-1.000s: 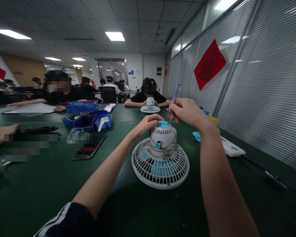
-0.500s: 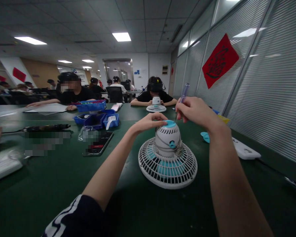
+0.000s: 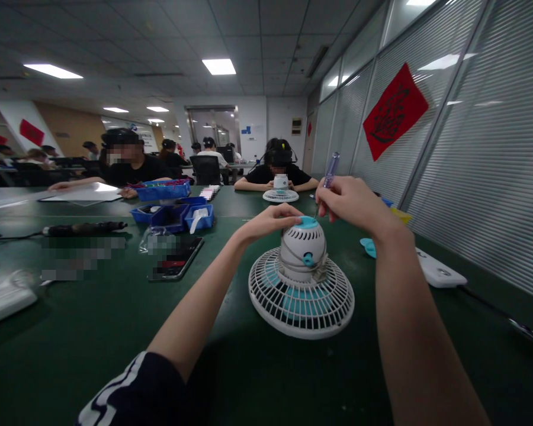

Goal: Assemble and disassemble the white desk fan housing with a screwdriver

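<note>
A white and light-blue fan (image 3: 301, 307) lies grille-down on the green table, with its motor housing pointing up and a grey cord wound round it. My left hand (image 3: 276, 218) grips the top of the housing, thumb by the blue cap (image 3: 308, 222) and fingers reaching over the far side, partly hidden. In my right hand (image 3: 344, 196) is a screwdriver (image 3: 332, 165) with a clear purple handle, held tilted between closed fingers. Its thin shaft points down to the right edge of the blue cap; the tip's exact seat cannot be made out.
Right of the fan lie a light-blue part (image 3: 369, 247) and a white device (image 3: 442, 271) with a cable. To the left are a phone (image 3: 177, 259), blue bins (image 3: 171, 218) and a black electric screwdriver (image 3: 85, 229). Opposite, a person (image 3: 257, 177) handles another fan (image 3: 281, 194).
Both my hands keep nearly the same pose on the fan and screwdriver. The view has shifted slightly. The other person's hand at the far left edge has gone out of sight.
</note>
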The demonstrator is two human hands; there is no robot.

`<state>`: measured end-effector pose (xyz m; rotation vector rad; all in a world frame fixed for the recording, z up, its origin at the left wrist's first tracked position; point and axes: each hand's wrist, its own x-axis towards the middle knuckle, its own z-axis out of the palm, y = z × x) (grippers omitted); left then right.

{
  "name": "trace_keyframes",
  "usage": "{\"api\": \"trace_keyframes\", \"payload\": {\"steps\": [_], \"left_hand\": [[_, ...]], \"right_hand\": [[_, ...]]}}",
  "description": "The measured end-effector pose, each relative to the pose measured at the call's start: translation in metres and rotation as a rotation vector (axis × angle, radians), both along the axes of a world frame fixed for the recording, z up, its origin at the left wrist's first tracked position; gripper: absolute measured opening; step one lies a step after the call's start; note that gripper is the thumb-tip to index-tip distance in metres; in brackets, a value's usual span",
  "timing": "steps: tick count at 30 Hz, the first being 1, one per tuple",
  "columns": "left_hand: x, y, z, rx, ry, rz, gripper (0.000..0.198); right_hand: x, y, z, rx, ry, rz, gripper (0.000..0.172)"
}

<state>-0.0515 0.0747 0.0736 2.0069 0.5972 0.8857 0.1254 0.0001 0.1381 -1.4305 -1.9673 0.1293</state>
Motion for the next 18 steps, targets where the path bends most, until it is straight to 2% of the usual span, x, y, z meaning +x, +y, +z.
{"api": "trace_keyframes", "payload": {"steps": [8, 14, 18], "left_hand": [[0.000, 0.006, -0.008, -0.080, -0.082, -0.087, 0.028], [0.002, 0.010, -0.014, -0.117, -0.120, -0.071, 0.027], [0.004, 0.009, -0.016, -0.133, -0.153, -0.061, 0.027]], "right_hand": [[-0.011, -0.002, 0.000, 0.059, -0.088, -0.011, 0.020], [-0.015, -0.001, -0.004, 0.160, -0.202, -0.048, 0.021], [-0.011, -0.012, -0.012, 0.176, -0.201, 0.013, 0.018]]}}
